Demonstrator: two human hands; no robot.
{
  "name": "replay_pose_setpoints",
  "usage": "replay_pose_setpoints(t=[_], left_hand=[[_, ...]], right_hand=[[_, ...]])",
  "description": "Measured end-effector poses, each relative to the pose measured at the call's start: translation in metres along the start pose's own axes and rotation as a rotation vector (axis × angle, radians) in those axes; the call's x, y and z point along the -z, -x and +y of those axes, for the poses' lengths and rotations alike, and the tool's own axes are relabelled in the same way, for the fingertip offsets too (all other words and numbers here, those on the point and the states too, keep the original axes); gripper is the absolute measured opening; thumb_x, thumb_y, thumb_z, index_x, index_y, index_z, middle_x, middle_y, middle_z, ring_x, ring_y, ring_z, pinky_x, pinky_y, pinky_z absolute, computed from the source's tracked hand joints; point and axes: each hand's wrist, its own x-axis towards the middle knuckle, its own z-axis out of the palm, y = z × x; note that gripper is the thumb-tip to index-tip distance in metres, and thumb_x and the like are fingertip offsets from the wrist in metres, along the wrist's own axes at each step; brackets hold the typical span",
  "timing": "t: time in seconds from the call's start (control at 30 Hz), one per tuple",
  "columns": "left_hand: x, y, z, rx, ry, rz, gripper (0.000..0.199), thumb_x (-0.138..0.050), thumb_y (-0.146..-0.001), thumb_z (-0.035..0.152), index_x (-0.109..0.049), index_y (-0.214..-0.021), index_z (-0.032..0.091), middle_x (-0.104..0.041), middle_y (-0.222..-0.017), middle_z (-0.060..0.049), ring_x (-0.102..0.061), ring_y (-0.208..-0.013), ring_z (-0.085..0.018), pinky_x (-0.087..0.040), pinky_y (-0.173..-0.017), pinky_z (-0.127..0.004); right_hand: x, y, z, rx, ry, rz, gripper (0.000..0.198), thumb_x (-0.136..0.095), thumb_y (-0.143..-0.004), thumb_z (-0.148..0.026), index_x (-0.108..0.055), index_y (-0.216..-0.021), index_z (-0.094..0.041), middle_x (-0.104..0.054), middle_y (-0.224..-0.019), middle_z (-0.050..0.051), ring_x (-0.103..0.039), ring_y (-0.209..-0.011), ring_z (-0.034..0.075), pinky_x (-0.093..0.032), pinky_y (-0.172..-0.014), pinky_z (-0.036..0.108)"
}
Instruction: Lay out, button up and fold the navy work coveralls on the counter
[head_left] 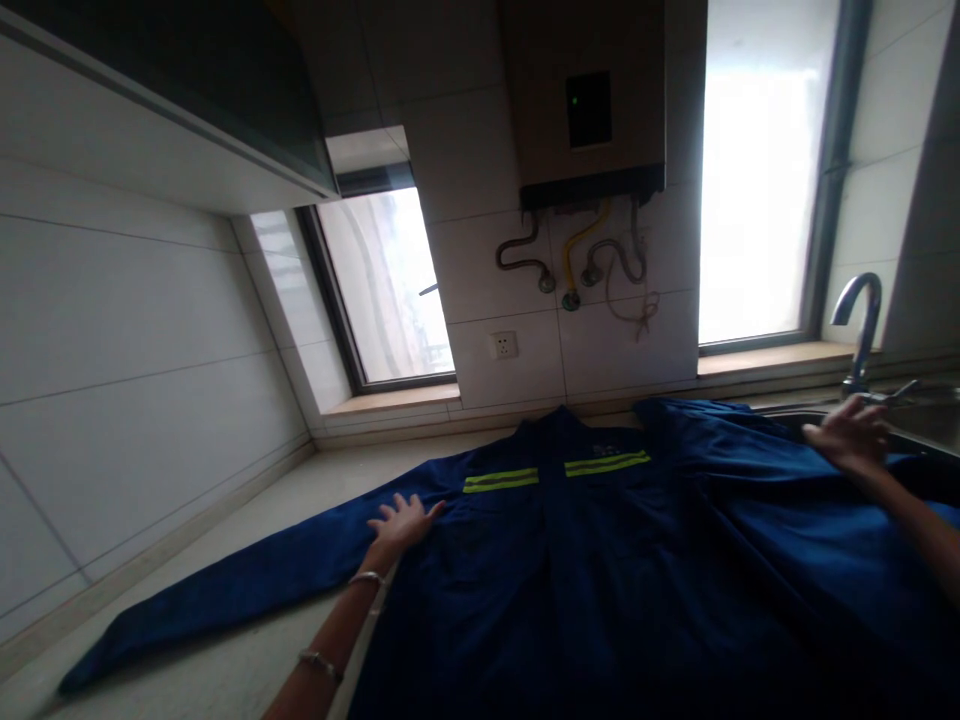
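A dark blue work jacket [487, 570] with yellow-green reflective stripes across the chest lies spread over the counter, collar toward the wall. Its left-hand sleeve stretches out straight to the lower left. My left hand [405, 522] rests with spread fingers near the shoulder of that sleeve; two bracelets circle the wrist. On the right, my right hand [851, 438] is raised at the far side of the blue cloth, close to the sink edge. Its fingers are somewhat blurred and look apart, with nothing visible in them. The cloth under it is bunched and wrinkled.
A light counter [217, 510] runs below the tiled wall. At the right stand a faucet [866, 330] and a metal sink [930, 415]. A water heater [589, 100] with hoses hangs above a wall socket [504, 345], between two windows. An upper cabinet [172, 90] juts out at the left.
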Motion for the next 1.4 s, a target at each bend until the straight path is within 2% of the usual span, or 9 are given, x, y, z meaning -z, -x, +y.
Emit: replay_pose_setpoints(t=[0.1, 0.23, 0.3, 0.43, 0.6, 0.73, 1.13, 1.27, 1.4], left_hand=[[-0.019, -0.004, 0.065, -0.283, -0.034, 0.123, 0.076, -0.024, -0.087, 0.061, -0.03, -0.141, 0.008, -0.014, -0.149, -0.024, -0.012, -0.135, -0.043, -0.018, -0.102, -0.061], [-0.052, -0.006, 0.126, -0.604, 0.076, 0.139, 0.06, -0.028, -0.092, 0.049, -0.033, -0.141, 0.014, -0.025, -0.148, -0.016, -0.015, -0.138, -0.032, -0.018, -0.109, -0.048], [-0.062, -0.007, 0.137, -0.638, 0.118, 0.116, 0.055, -0.028, -0.093, 0.048, -0.036, -0.139, 0.019, -0.029, -0.147, -0.014, -0.021, -0.137, -0.031, -0.02, -0.109, -0.049], [-0.068, -0.01, 0.135, -0.638, 0.141, 0.123, 0.053, -0.027, -0.093, 0.049, -0.036, -0.139, 0.023, -0.031, -0.147, -0.01, -0.023, -0.136, -0.03, -0.022, -0.108, -0.048], [-0.07, -0.011, 0.133, -0.632, 0.158, 0.131, 0.052, -0.03, -0.093, 0.048, -0.038, -0.138, 0.024, -0.033, -0.145, -0.009, -0.027, -0.134, -0.029, -0.023, -0.108, -0.048], [-0.07, -0.011, 0.133, -0.622, 0.192, 0.145, 0.052, -0.031, -0.092, 0.049, -0.04, -0.137, 0.025, -0.036, -0.144, -0.008, -0.028, -0.134, -0.028, -0.023, -0.108, -0.047], [-0.063, -0.008, 0.133, -0.582, 0.314, 0.13, 0.047, -0.039, -0.089, 0.046, -0.049, -0.13, 0.025, -0.043, -0.139, -0.008, -0.033, -0.131, -0.027, -0.026, -0.107, -0.044], [-0.06, -0.007, 0.135, -0.523, 0.439, 0.203, 0.051, -0.038, -0.09, 0.042, -0.047, -0.13, 0.012, -0.054, -0.126, -0.015, -0.045, -0.122, -0.026, -0.033, -0.103, -0.038], [-0.053, 0.001, 0.136, -0.552, 0.533, 0.395, 0.064, -0.048, -0.086, 0.043, -0.032, -0.14, 0.011, -0.047, -0.132, -0.015, -0.042, -0.124, -0.025, -0.032, -0.104, -0.037]], right_hand=[[0.001, 0.013, -0.089, 0.262, -0.139, -0.08, 0.077, -0.055, -0.081, -0.03, -0.017, -0.143, -0.003, -0.02, -0.139, 0.037, -0.034, -0.125, 0.041, -0.034, -0.089, 0.047], [-0.018, 0.051, -0.206, 0.421, -0.365, -0.358, 0.064, -0.056, -0.076, -0.019, -0.036, -0.136, -0.01, -0.037, -0.136, 0.026, -0.054, -0.107, 0.031, -0.043, -0.083, 0.035], [-0.036, 0.072, -0.249, 0.421, -0.457, -0.469, 0.06, -0.057, -0.074, -0.018, -0.043, -0.132, -0.012, -0.048, -0.129, 0.02, -0.057, -0.102, 0.027, -0.045, -0.082, 0.031], [-0.077, 0.105, -0.309, 0.199, -0.723, -0.794, 0.063, -0.053, -0.076, -0.017, -0.036, -0.136, -0.01, -0.061, -0.109, 0.016, -0.063, -0.082, 0.02, -0.05, -0.066, 0.026], [-0.113, 0.129, -0.352, 0.068, -0.77, -0.902, 0.066, -0.046, -0.08, -0.018, -0.024, -0.142, -0.013, -0.061, -0.105, 0.013, -0.063, -0.071, 0.014, -0.05, -0.053, 0.019], [-0.124, 0.137, -0.364, 0.027, -0.766, -0.936, 0.075, -0.049, -0.076, -0.015, -0.017, -0.144, -0.011, -0.062, -0.105, 0.016, -0.063, -0.07, 0.017, -0.051, -0.05, 0.023], [-0.086, 0.131, -0.335, 0.22, -0.892, -0.912, 0.042, -0.058, -0.068, -0.015, -0.063, -0.11, -0.011, -0.067, -0.08, 0.006, -0.062, -0.066, 0.016, -0.051, -0.049, 0.02], [-0.067, 0.139, -0.293, 0.538, -0.858, -0.888, 0.031, -0.055, -0.063, -0.009, -0.072, -0.088, -0.016, -0.067, -0.082, 0.004, -0.062, -0.07, 0.017, -0.052, -0.064, 0.026], [-0.05, 0.152, -0.254, 0.872, -0.72, -0.756, 0.033, -0.048, -0.064, -0.008, -0.072, -0.084, -0.018, -0.064, -0.09, 0.005, -0.06, -0.086, 0.018, -0.046, -0.083, 0.028]])
